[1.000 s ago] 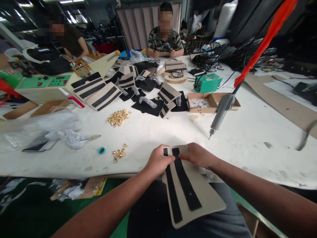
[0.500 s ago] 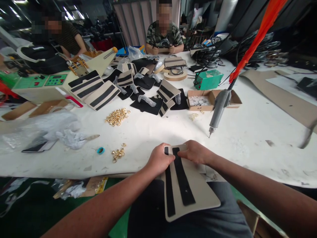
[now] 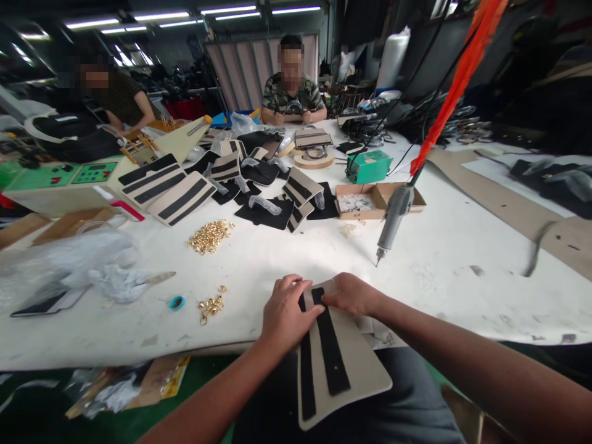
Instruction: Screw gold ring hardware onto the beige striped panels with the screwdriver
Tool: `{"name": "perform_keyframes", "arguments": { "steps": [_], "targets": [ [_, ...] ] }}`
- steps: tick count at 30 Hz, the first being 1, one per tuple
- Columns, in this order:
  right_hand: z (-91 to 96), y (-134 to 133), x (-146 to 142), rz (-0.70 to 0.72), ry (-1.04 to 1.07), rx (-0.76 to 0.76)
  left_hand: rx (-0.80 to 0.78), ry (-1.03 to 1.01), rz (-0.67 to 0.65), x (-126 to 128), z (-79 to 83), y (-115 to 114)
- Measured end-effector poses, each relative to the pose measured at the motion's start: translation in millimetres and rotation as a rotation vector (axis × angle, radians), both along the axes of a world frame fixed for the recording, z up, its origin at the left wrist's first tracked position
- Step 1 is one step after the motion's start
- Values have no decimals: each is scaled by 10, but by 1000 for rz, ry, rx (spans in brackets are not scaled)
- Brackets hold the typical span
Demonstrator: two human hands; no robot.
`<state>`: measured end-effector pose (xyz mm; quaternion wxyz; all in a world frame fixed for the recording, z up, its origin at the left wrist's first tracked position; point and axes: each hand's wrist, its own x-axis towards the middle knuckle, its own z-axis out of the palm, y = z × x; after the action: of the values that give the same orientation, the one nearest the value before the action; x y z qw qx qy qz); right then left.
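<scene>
A beige panel with two black strips (image 3: 363,364) hangs over the table's front edge, its lower end above my lap. My right hand (image 3: 354,295) grips its upper right part, thumb on top and fingers hidden beneath. On the upper left edge lies my left hand (image 3: 287,311), thumb and fingers apart, the thumb reaching over the face of the panel. Whatever is under the panel is hidden. Left of my hands are a few gold metal fittings (image 3: 211,306) and a small blue ring-shaped item (image 3: 176,303). A grey electric screwdriver (image 3: 393,219) hangs to the right, tip down.
A heap of gold fittings (image 3: 209,237) lies farther back. Behind it are striped panels (image 3: 187,197), a cardboard tray (image 3: 354,203) and a green box (image 3: 369,166). Crumpled plastic (image 3: 113,280) covers the left side. One person (image 3: 293,95) sits opposite, another (image 3: 123,98) works back left.
My left hand has loosened from its closed grip, its fingers now lifted and spread over the panel's upper left edge. My right hand keeps its hold. The camera view has shifted.
</scene>
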<state>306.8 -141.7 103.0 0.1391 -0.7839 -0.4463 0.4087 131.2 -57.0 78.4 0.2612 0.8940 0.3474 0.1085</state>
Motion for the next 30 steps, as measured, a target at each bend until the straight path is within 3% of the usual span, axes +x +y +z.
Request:
{"name": "perform_keyframes", "arguments": {
  "steps": [8, 15, 22, 30],
  "targets": [
    [-88, -11, 112, -21, 65, 14, 77, -128, -85, -40, -185, 9],
    [-91, 119, 716, -182, -480, 234, 75, -207, -80, -86, -245, -4],
    [-212, 408, 1052, -141, -695, 128, 68, -245, -61, -106, -268, -13],
    [-268, 498, 1214, -140, -739, 84, 63, -288, -65, -118, -282, -17]
  ]
}}
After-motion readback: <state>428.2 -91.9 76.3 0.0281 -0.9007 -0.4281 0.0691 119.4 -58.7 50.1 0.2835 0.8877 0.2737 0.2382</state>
